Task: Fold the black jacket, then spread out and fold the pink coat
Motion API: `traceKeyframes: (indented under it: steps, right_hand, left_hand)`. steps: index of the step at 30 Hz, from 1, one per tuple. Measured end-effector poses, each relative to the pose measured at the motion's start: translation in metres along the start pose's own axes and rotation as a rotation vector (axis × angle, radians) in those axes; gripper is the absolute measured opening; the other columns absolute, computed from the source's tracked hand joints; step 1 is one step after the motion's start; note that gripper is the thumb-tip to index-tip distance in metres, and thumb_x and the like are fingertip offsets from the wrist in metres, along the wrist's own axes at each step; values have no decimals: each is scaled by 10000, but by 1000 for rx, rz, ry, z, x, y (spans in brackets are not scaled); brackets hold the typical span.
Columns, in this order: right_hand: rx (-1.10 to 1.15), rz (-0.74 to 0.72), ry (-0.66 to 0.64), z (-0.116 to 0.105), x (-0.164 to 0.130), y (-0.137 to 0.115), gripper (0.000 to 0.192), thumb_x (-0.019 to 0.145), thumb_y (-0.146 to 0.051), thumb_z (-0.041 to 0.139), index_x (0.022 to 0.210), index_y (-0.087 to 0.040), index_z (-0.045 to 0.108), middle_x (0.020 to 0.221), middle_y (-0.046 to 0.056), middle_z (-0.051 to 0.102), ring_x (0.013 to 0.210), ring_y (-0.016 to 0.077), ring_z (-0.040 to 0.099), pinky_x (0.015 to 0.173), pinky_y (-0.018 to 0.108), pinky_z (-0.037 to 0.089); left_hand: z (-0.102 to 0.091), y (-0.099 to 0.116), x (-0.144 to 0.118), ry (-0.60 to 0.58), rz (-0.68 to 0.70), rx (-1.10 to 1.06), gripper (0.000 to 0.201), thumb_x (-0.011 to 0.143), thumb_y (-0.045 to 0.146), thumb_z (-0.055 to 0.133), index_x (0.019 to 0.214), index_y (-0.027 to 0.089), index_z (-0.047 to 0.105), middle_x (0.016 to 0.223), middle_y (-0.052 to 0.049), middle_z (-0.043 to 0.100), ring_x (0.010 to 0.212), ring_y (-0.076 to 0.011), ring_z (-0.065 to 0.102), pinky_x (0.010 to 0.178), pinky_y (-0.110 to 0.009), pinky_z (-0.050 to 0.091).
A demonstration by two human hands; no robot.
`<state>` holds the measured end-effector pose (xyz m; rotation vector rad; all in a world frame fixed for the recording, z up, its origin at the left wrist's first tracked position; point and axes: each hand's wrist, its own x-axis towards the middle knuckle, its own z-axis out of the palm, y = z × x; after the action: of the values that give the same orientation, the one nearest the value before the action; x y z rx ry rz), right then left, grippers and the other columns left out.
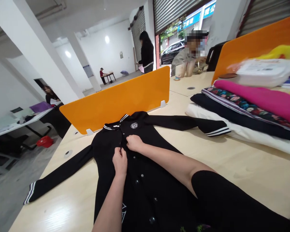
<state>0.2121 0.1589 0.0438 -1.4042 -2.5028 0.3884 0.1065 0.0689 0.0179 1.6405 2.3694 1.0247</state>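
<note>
A black jacket [106,138] with white-striped collar and cuffs lies spread on the table, its sleeves stretched out to both sides. Snap buttons run down its front, and a round white emblem sits on the chest. My left hand [120,161] pinches one front edge of the jacket below the collar. Just to the right and slightly higher, my right hand [134,143] is closed on the other front edge. The fingertips of both hands are partly hidden, and the lower front of the jacket hangs apart.
An orange divider [125,93] stands along the table's [70,174] far edge. Folded clothes [246,106] are stacked at the right, with a clear plastic box [263,72] behind them. Paper cups [179,71] stand farther back, near a seated person [183,58].
</note>
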Motion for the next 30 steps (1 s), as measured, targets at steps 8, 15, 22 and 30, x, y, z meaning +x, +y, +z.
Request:
traceKeyframes:
  steps: [8, 15, 22, 30]
  right_hand:
    - [104, 4, -92, 2, 6, 12, 194, 776, -267, 586, 880, -204, 737, 924, 63, 720, 861, 192, 659, 642, 234, 454]
    - [116, -56, 81, 11, 10, 24, 333, 912, -224, 428, 1151, -192, 656, 1194, 77, 649, 1116, 190, 565, 950, 299, 412]
    - [-38, -84, -35, 28, 22, 44, 528, 974, -455, 300, 1465, -268, 354, 1569, 71, 238, 1436, 313, 141, 1097, 653, 75]
    - [167, -38, 126, 2, 10, 57, 394, 956, -293, 397, 1307, -205, 555, 1397, 71, 501, 1290, 182, 429, 1084, 353, 312]
  left_hand:
    - [3, 4, -3, -239, 193, 262, 275, 953, 352, 382, 822, 210, 578, 857, -24, 615, 744, -152, 599, 633, -256, 393]
    - [11, -4, -17, -99, 419, 356, 383, 911, 235, 448, 1276, 156, 529, 1298, -128, 545, 1232, -250, 479, 968, -377, 443]
    - [20, -3, -16, -241, 446, 516, 520, 932, 347, 383, 1437, 226, 401, 1512, -90, 367, 1397, -310, 296, 1125, -530, 262]
    - [18, -3, -13, -255, 436, 500, 526, 944, 359, 322, 1447, 221, 391, 1533, -75, 330, 1409, -304, 264, 1137, -532, 226]
